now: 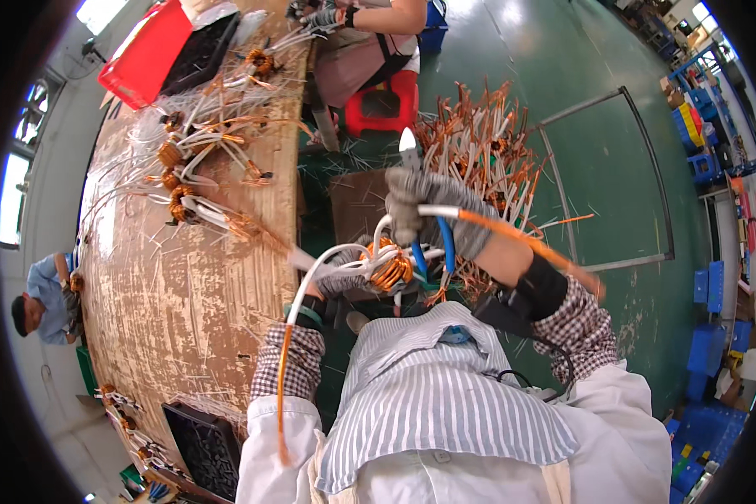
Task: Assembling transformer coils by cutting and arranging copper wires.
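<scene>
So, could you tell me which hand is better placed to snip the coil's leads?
Right, I think. The right hand already grips the blue-handled cutters, blades up, just above the coil. The left hand is occupied holding that coil.

Copper coil point(391, 270): I see a small ring-shaped winding of bright orange-copper wire, held in the fingers of my gloved left hand point(344, 273), directly above my striped apron. White-sleeved leads point(311, 281) curve out of the coil to its left and upward; one orange-tipped lead point(521, 238) runs from above the coil off to its right. Cutting pliers point(412, 197): blue handles, pale metal nose pointing up, gripped in my gloved right hand point(441, 214), just above and right of the coil, the handles reaching down beside it.
</scene>
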Demonstrator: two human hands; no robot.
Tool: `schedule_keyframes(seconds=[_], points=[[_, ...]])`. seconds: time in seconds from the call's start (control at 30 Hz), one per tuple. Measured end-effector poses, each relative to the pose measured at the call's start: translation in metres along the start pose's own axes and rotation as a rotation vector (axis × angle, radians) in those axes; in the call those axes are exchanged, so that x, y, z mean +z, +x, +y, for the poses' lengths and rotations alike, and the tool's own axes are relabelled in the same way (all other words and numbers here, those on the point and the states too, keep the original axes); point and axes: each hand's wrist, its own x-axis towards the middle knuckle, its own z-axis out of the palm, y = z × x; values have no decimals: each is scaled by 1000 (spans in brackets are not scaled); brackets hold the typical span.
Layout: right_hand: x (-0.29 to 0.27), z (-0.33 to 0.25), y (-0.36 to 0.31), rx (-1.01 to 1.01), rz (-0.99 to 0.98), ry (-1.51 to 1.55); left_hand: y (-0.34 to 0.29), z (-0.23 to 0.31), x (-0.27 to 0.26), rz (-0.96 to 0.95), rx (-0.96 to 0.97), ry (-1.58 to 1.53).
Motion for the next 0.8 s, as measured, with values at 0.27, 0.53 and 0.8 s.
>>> schedule_keyframes(seconds=[0.27,0.53,0.8], points=[[14,-9,35,-166,45,131,-13,-69,57,247,484,-1183],[5,-3,13,-527,687,46,-21,-51,43,386,465,-1101],[-23,49,-58,-567,450,-63,-25,19,30,841,374,-264]])
